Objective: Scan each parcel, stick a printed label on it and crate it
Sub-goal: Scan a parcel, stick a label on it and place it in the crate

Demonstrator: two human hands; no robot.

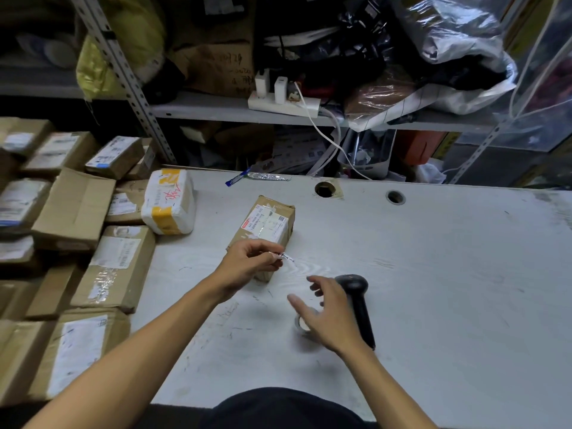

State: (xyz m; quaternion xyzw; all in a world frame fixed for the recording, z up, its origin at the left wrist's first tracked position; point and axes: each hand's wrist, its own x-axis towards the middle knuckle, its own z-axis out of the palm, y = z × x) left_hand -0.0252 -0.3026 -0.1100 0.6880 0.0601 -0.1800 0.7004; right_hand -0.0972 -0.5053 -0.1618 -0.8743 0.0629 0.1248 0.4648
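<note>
1. A brown cardboard parcel point(264, 227) is seen lying on the grey-white table point(433, 274), near the table's middle and toward 12 o'clock from the hands; a printed shipping form is already fixed to its top face.
2. A small printed label point(286, 257) is pinched between the thumb and fingertips of the left hand point(250, 264), which is held over the near end of the parcel (whether the label touches the cardboard cannot be told).
3. The right hand point(325, 314) is held with fingers spread and loosely bent, and nothing is gripped in it; it is poised above a small roll of labels point(303, 323), at about 5 o'clock from the parcel.
4. A black handheld scanner point(357, 305) is laid flat on the table just beside the right hand, at its 3 o'clock, head pointing toward 12 o'clock.
5. A pile of taped cardboard parcels point(74, 243) is stacked at 9 o'clock, off the table's left edge, and a white wrapped packet point(168, 201) with yellow tape is set at the table's corner, at 10 o'clock from the parcel.
6. A metal shelf point(216, 108) is seen at 12 o'clock, on which a white power strip point(283, 102) and plastic-wrapped bundles are kept.
7. Two round cable holes point(325, 189) are cut near the far edge of the table.
</note>
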